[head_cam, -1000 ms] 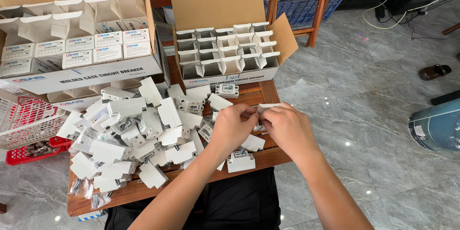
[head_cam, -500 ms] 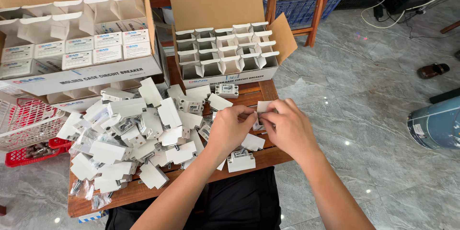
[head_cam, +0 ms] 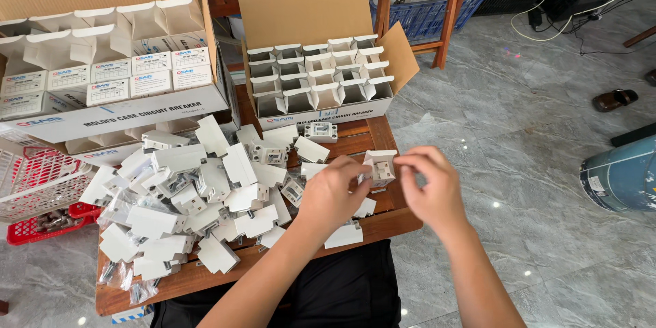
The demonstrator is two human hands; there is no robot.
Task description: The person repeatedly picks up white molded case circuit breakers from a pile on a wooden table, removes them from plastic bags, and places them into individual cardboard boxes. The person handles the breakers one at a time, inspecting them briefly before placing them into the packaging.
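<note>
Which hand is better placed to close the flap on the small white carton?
Probably the right hand: its fingers pinch the open flap of the small white cardboard carton, while the left hand grips the carton's body.

— What do your arms show from up here?

— Both forearms come bare into view from the bottom edge; you wear no sleeves as far as the picture reaches. Your left hand (head_cam: 333, 193) and right hand (head_cam: 429, 190) are bare too: no gloves, no rings that I can make out, no watch or band on either wrist.

— And lower down?

— Your lap is dark, plain black cloth (head_cam: 342, 294), with no pattern or print. Whether it is trousers or a shirt hem, I cannot tell.
</note>
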